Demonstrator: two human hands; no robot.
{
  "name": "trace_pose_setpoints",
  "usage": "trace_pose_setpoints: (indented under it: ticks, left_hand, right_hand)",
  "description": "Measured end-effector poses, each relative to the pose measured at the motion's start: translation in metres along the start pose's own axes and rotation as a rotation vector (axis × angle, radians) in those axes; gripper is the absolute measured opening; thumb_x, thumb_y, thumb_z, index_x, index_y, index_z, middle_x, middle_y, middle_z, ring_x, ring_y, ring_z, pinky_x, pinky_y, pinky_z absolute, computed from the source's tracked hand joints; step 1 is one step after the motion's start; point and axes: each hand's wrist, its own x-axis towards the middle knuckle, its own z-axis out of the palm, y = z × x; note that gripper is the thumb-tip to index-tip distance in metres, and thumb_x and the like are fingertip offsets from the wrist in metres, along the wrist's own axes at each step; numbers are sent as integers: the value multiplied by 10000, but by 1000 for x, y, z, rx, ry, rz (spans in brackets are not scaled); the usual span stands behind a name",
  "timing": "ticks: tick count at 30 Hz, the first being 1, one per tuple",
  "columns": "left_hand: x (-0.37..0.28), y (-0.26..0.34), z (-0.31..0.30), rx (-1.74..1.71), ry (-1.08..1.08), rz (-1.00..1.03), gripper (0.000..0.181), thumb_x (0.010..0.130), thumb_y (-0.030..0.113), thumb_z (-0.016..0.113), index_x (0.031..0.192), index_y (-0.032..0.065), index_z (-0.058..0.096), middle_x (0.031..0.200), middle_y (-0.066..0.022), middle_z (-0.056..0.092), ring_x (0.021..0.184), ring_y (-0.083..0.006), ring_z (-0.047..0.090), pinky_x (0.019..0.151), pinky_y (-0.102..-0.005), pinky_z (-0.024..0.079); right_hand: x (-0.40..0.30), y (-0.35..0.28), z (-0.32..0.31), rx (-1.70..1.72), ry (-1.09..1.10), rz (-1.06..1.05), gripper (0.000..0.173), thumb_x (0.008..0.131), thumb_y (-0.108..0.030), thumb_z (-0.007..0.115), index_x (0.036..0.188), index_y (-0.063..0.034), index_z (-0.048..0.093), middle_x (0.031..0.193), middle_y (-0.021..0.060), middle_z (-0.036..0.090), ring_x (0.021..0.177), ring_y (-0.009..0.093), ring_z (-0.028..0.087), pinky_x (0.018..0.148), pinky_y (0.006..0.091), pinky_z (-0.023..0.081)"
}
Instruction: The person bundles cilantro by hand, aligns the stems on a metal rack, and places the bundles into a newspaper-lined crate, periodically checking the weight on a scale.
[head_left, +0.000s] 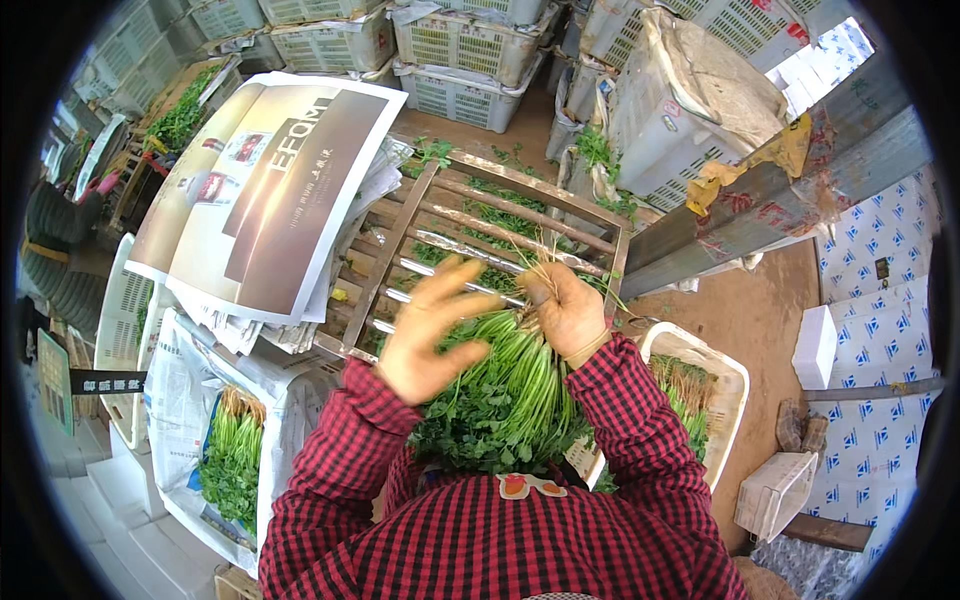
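Note:
A thick bunch of leafy green herbs (517, 390), coriander by its look, lies across my front with its leaves towards me and its roots away. My right hand (562, 307) is closed on the pale, stringy roots at the far end of the stems. My left hand (439, 330) hovers on the bunch's left, blurred, with its fingers apart and nothing visible in it. Beneath and beyond both hands stands a rusty slatted metal rack (517, 214), with loose green sprigs showing between its bars.
Left of the rack rests a stack of printed paper sheets (262, 202). A paper-lined crate (289, 405) at my left holds bundled greens (232, 457); a white crate (731, 405) at my right holds more. A metal post (780, 180) slants in at right. Stacked plastic crates (465, 97) stand behind.

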Motion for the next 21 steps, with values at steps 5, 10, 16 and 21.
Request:
trace_pose_setpoints:
  ticks: [5, 10, 16, 21]
  left_hand:
    - [14, -30, 39, 45, -64, 186, 295, 711, 17, 831, 956, 108, 693, 1398, -93, 650, 1450, -425, 448, 1153, -565, 414]
    - [28, -48, 12, -129, 335, -74, 70, 887, 28, 702, 933, 61, 660, 1237, -97, 710, 1229, -285, 622, 1029, -434, 527]
    - [-41, -126, -23, 208, 420, -257, 340, 1062, 288, 596, 1212, -3, 687, 1322, -221, 672, 1206, -383, 645, 1048, -442, 503]
    - [-119, -183, 4, 312, 394, -385, 264, 976, 206, 696, 1133, -5, 713, 1260, -251, 687, 1183, -427, 652, 1038, -469, 511]
  right_hand:
    - [0, -4, 4, -59, -13, -15, 245, 1012, -309, 676, 1084, -76, 701, 863, 159, 719, 781, 344, 721, 678, 403, 567]
    - [-1, 6, -1, -71, 6, 11, 266, 1005, -313, 692, 1090, -61, 697, 870, 158, 725, 772, 327, 721, 682, 393, 567]
    - [-6, 14, -11, -91, -10, 46, 277, 1016, -303, 681, 1118, -46, 692, 845, 159, 725, 760, 302, 724, 689, 372, 568]
    - [29, -11, -66, 205, 51, 96, 251, 1046, -242, 651, 1118, -8, 709, 908, 44, 732, 827, 103, 659, 765, 291, 549]
